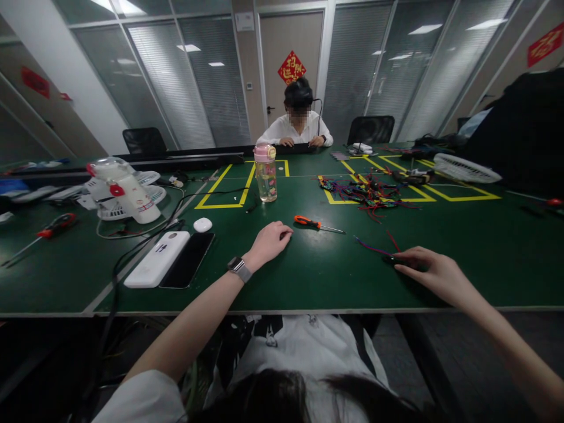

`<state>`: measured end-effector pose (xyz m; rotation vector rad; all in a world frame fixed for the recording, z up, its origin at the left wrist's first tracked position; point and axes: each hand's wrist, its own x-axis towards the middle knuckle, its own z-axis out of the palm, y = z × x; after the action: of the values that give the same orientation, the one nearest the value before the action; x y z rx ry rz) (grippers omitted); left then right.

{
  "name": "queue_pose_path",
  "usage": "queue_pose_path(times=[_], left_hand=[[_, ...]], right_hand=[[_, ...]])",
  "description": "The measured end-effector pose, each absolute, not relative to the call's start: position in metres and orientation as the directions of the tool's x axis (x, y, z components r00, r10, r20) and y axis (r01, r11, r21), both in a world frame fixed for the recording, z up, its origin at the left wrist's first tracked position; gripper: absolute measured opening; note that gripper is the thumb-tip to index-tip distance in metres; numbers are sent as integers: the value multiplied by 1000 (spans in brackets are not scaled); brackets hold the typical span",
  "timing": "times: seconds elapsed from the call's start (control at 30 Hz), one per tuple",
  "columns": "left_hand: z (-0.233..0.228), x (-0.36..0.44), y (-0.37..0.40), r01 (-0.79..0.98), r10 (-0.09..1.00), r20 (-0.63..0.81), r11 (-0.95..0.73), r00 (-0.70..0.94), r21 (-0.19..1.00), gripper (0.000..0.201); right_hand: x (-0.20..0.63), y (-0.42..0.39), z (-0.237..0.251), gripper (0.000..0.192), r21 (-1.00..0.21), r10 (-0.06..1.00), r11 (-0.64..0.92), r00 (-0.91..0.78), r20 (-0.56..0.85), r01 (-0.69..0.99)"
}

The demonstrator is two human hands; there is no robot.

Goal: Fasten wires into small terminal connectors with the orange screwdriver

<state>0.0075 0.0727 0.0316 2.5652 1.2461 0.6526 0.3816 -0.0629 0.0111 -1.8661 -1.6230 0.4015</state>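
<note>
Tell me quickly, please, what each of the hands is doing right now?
Left hand: loosely curled, resting on the green table, holding nothing visible.
Right hand: open, fingertips on a small dark part with coloured wires.

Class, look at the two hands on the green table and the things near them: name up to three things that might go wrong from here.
1. The left hand rests just short of the orange screwdriver; a nudge might roll it.
2. The right hand presses on a small dark part with loose wires, which might snag.
3. The water bottle stands near cables; a tugged cable might tip it.
</note>
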Motion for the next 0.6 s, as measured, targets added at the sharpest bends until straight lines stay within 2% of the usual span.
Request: queue_pose_path(times=[0.1, 0.2, 0.43, 0.6], left_hand=[[32, 8, 72, 695, 785, 290, -619, 547, 364, 24], [32, 9, 72, 692, 782, 292, -624, 551, 364, 24], [32, 9, 72, 686, 765, 312, -644, 564, 339, 24], [33, 9, 72, 687, 770, 303, -638, 562, 347, 24]], right_hand=[[416, -66, 13, 12, -659, 924, -203, 365, 117, 724], [456, -67, 15, 10, -639, 828, -375, 553, 95, 672], [536, -58, 24, 7, -631, 658, -536, 746, 105, 561], [558, -42, 34, 19, -640, 572, -591, 815, 97, 491]])
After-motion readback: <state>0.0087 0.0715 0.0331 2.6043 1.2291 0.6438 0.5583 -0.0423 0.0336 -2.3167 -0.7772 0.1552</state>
